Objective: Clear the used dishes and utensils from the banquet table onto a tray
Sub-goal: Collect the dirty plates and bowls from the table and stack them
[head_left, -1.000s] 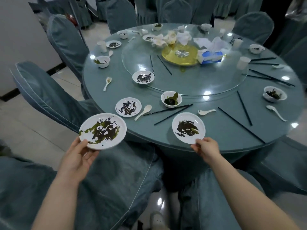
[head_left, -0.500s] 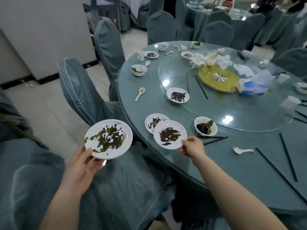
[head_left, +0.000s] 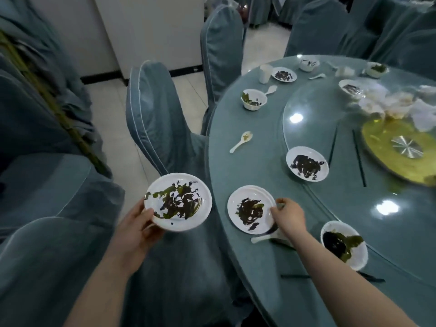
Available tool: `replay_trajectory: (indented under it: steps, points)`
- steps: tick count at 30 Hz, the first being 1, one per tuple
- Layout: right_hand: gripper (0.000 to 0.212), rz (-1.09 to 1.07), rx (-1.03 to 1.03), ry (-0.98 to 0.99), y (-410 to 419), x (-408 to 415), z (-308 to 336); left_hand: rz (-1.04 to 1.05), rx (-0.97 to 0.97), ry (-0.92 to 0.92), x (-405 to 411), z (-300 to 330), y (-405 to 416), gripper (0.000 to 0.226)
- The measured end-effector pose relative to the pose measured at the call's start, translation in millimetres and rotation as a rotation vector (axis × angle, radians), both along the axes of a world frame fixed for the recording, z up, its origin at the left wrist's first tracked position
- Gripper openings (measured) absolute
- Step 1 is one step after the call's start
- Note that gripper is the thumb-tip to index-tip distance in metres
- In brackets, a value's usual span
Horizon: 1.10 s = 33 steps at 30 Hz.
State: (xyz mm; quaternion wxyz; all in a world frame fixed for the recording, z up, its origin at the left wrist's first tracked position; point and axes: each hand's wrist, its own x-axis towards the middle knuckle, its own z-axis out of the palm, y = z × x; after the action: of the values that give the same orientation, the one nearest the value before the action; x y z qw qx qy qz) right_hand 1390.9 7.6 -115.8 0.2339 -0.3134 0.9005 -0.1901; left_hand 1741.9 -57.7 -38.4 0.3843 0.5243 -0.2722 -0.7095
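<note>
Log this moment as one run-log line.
left hand: holds dirty plate off table | right hand: grips stacked plates on table | tray: not in view

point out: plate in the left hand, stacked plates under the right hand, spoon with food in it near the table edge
plate in the left hand [head_left: 178, 201]: head view, smeared centre of the dish.
stacked plates [head_left: 250, 210]: head view, stained middle of the top plate.
spoon [head_left: 241, 141]: head view, handle just below the bowl.
</note>
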Motion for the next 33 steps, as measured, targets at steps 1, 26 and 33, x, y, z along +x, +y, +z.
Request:
replay_trajectory:
  steps: [1,26,33]
  points:
    - [0.04,0.021,0.024,-0.009,-2.4,-3.6,-1.0,0.001,0.002,0.005,-5.6,0.7,-2.1,0.028]
    - [0.016,-0.736,-0.483,-0.546,-29.7,-137.6,21.4,-0.155,-0.086,-0.04,-179.6,33.5,-84.3,0.029]
    - [0.012,-0.661,-0.354,-0.633,-48.5,-143.2,24.7,-0.196,-0.107,-0.02,-191.7,33.0,-93.6,0.03]
